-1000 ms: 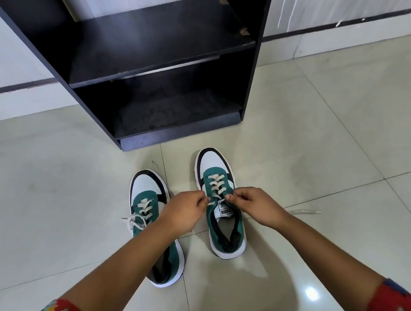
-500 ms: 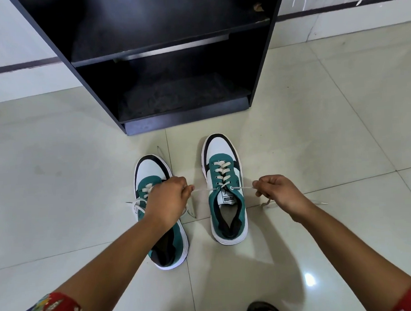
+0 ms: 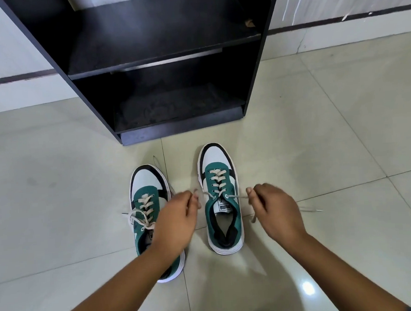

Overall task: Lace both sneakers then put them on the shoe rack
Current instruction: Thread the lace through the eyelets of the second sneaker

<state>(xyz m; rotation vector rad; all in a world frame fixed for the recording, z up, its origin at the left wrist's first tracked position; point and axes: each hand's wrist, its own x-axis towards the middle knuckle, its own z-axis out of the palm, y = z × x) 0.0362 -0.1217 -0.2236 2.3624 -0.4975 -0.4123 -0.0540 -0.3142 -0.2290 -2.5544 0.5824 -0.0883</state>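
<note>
Head view showed the right sneaker lying toe-first toward the shoe rack, between both hands; left hand and right hand each pinched a lace end, pulled sideways.

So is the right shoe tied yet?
Not tied. The right shoe is laced, but each hand pulls a loose lace end sideways; no knot shows.

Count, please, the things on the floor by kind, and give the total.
Sneakers: 2, the left sneaker and the right sneaker
Shoe rack: 1
Total: 3
</note>
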